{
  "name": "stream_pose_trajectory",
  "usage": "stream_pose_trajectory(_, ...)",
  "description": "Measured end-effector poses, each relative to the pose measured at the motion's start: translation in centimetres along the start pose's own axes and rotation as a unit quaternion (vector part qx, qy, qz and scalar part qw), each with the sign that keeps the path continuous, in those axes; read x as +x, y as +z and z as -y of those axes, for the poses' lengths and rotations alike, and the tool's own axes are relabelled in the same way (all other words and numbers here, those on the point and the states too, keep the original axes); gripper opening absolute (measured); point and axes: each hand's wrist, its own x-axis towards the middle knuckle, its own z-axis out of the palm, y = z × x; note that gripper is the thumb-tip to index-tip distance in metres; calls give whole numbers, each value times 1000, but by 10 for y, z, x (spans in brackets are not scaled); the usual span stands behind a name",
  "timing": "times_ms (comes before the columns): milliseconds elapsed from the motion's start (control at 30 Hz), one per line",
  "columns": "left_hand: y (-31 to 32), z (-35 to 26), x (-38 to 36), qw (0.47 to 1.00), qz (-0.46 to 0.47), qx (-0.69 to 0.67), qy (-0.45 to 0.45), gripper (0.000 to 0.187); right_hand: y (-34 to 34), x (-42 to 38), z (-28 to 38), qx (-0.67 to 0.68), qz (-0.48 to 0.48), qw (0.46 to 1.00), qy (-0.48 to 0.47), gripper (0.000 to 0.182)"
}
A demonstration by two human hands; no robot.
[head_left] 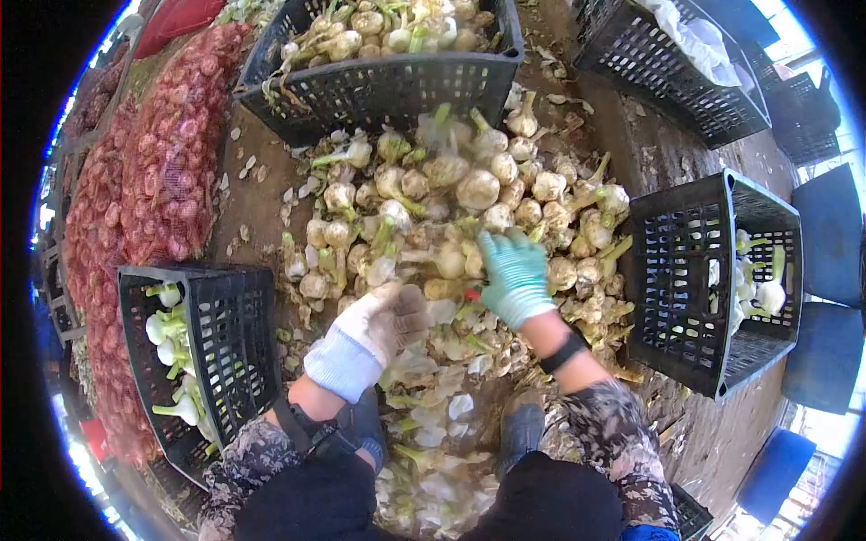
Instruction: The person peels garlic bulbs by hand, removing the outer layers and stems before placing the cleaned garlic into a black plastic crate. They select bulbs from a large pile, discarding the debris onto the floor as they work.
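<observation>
A large heap of garlic bulbs (pixel 477 189) with stalks lies on the ground before me. My right hand (pixel 514 275), in a green-striped glove, reaches down onto the heap with its fingers bent among the bulbs. By its thumb shows a small red tool (pixel 472 295), mostly hidden by the hand. My left hand (pixel 386 317), in a whitish glove, hovers at the near left side of the heap. Its fingers are loosely curved and I see nothing in them. Loose peeled skins (pixel 437 370) lie below and between the hands.
A black crate (pixel 388 90) of garlic stands beyond the heap. Crates with cleaned white bulbs flank me, a left crate (pixel 230 334) and a right crate (pixel 681 279). Red mesh sacks (pixel 171 153) are stacked at left. Another crate (pixel 672 77) is at upper right.
</observation>
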Motion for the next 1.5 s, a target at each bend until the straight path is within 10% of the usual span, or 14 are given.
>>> stream_pose_trajectory(100,-4,5,5,997,47,29,-51,35,-11,-4,3,164,28,982,83,76)
stream_pose_trajectory(200,7,13,4,991,85,-17,-105,43,-24,-32,24,679,-43,729,73,71)
stream_pose_trajectory(400,18,21,-2,976,40,162,138,46,0,-66,24,417,-157,887,-117,71)
stream_pose_trajectory(433,14,25,-1,948,10,251,196,48,4,-67,17,494,-121,858,-69,60)
stream_pose_trajectory(500,26,30,-5,859,-22,406,311,61,-31,-74,28,784,24,607,125,42)
stream_pose_trajectory(600,48,28,-21,669,-20,607,429,70,-3,-84,35,813,-39,565,137,34)
stream_pose_trajectory(733,49,38,-21,641,-17,613,462,73,3,-93,37,758,-18,625,185,34)
stream_pose_trajectory(833,49,48,-23,646,-37,610,459,72,-2,-101,36,835,39,489,248,27)
stream_pose_trajectory(967,60,47,-31,618,-6,628,473,73,-37,-111,30,775,-9,605,184,24)
stream_pose_trajectory(1167,64,54,-35,722,10,537,436,63,-34,-120,21,782,23,603,154,22)
stream_pose_trajectory(1300,57,54,-33,900,46,343,265,43,-27,-119,35,768,-93,624,111,27)
stream_pose_trajectory(1333,51,48,-32,950,69,248,174,40,-25,-117,28,640,-142,755,24,29)
stream_pose_trajectory(1433,41,48,-25,983,39,180,15,53,-26,-112,17,453,-162,872,-88,30)
stream_pose_trajectory(1500,42,42,-24,981,7,184,-58,54,-21,-113,17,609,-59,791,-32,32)
